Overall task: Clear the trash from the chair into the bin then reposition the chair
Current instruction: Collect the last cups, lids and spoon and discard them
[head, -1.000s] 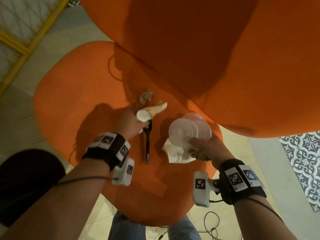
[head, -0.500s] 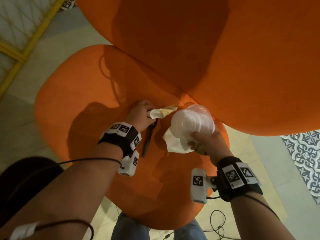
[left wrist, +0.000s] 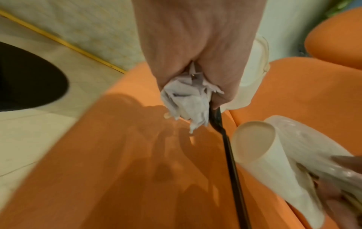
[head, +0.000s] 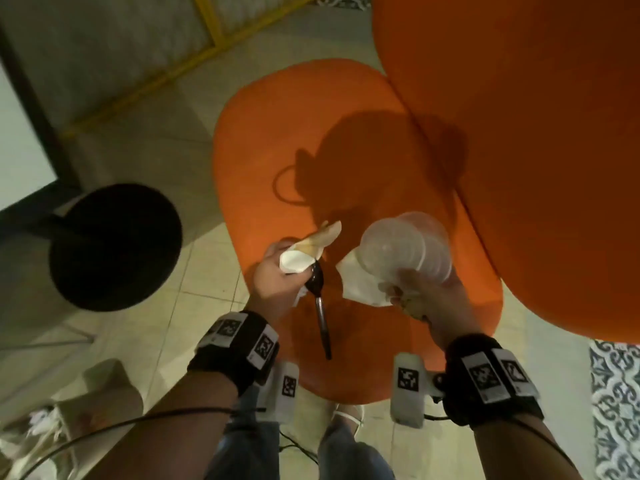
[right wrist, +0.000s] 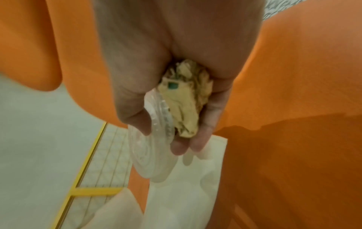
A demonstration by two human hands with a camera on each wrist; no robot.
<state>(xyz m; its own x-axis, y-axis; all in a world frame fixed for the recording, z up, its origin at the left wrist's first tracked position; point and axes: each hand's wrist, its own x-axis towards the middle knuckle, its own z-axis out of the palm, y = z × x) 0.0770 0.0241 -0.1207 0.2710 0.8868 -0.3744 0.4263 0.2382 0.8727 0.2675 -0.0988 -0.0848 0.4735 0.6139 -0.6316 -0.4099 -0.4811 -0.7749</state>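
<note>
The orange chair seat (head: 277,133) has nothing lying on it, and its backrest (head: 519,133) fills the upper right. Above the seat's near part, my left hand (head: 294,268) grips a crumpled white tissue (left wrist: 186,102), a pale folded paper (head: 318,237) and a black plastic spoon (head: 320,313) whose handle hangs down. To its right, my right hand (head: 405,292) pinches clear plastic lids (head: 401,247), a white paper sheet (head: 360,282) and a crumpled yellowish wrapper (right wrist: 186,100) held against the palm.
A black round object (head: 114,247) sits on the tiled floor left of the chair. A pale container with papers in it (head: 69,410) shows blurred at the lower left. A yellow frame (head: 207,29) runs along the back. Cables trail by my feet.
The small crumpled scrap has left the seat after my left hand closed over it. Both hands have lifted their trash off the seat, and my view has swung left.
</note>
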